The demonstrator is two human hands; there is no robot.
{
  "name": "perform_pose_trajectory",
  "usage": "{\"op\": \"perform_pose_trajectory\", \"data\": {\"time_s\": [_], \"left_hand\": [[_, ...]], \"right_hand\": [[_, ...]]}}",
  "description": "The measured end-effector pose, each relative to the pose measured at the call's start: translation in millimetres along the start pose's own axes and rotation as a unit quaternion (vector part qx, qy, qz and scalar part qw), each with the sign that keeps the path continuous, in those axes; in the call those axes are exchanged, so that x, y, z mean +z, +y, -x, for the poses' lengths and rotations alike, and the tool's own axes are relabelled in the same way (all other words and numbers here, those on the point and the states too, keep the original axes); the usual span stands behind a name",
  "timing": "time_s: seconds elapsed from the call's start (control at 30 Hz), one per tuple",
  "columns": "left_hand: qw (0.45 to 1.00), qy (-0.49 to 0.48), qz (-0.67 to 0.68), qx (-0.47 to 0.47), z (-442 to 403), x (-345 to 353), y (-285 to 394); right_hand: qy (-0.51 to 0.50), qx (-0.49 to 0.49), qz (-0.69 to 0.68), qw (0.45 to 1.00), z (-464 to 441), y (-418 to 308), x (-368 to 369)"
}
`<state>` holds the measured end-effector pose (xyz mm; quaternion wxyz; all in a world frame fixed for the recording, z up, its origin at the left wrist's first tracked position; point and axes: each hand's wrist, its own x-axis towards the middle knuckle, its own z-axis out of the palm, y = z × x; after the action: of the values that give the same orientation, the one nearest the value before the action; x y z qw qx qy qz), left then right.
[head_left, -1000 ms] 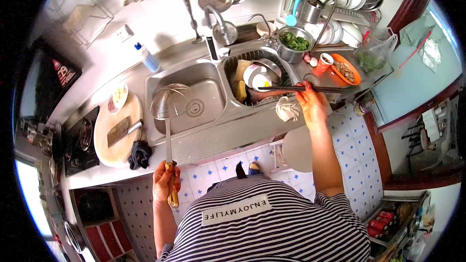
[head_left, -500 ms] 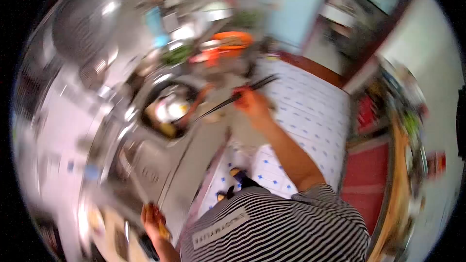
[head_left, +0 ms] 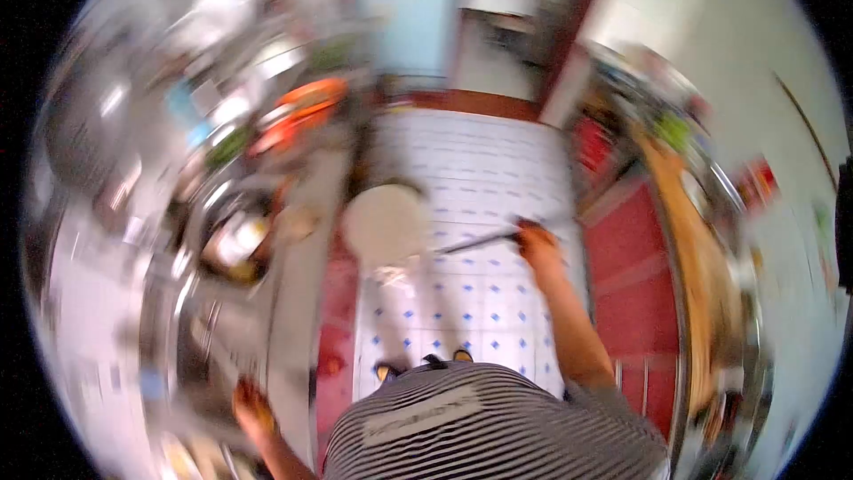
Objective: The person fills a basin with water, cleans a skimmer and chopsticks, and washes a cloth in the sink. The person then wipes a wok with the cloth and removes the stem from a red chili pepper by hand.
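Note:
Above the tiled floor, my right hand (head_left: 537, 244) is closed on dark chopsticks (head_left: 480, 243), which point left toward a round stool (head_left: 386, 224). At the lower left, my left hand (head_left: 254, 409) is closed at the front edge of the counter (head_left: 289, 302), beside the sink (head_left: 209, 347). It grips the handle of the wire strainer, whose blurred shaft (head_left: 210, 327) reaches over the sink; the wire head is too smeared to make out. Bowls (head_left: 240, 238) sit in the second basin.
An orange dish (head_left: 315, 98) and greens (head_left: 228, 148) are at the counter's far end. A red cabinet (head_left: 626, 276) with a wooden top (head_left: 693, 258) stands on the right. A doorway (head_left: 498, 58) opens ahead. Tiled floor (head_left: 489, 302) lies between.
The view has swung right, away from the sinks toward the aisle and doorway. My right hand, with the chopsticks, has moved from above the counter to above the floor. Both hands keep their hold.

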<state>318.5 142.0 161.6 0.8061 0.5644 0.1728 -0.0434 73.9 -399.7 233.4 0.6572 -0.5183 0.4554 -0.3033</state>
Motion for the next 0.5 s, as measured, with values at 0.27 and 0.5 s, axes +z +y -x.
{"op": "perform_pose_trajectory", "data": {"time_s": [0.27,0.5], "left_hand": [[0.977,-0.109,0.173,-0.056,72.0,-5.0,36.8],[0.986,-0.099,0.121,-0.064,78.6,-33.3,57.8]], "right_hand": [[-0.235,0.039,-0.104,0.966,39.8,53.0,50.5],[-0.391,-0.069,0.056,0.916,77.8,29.5,294.0]]}}
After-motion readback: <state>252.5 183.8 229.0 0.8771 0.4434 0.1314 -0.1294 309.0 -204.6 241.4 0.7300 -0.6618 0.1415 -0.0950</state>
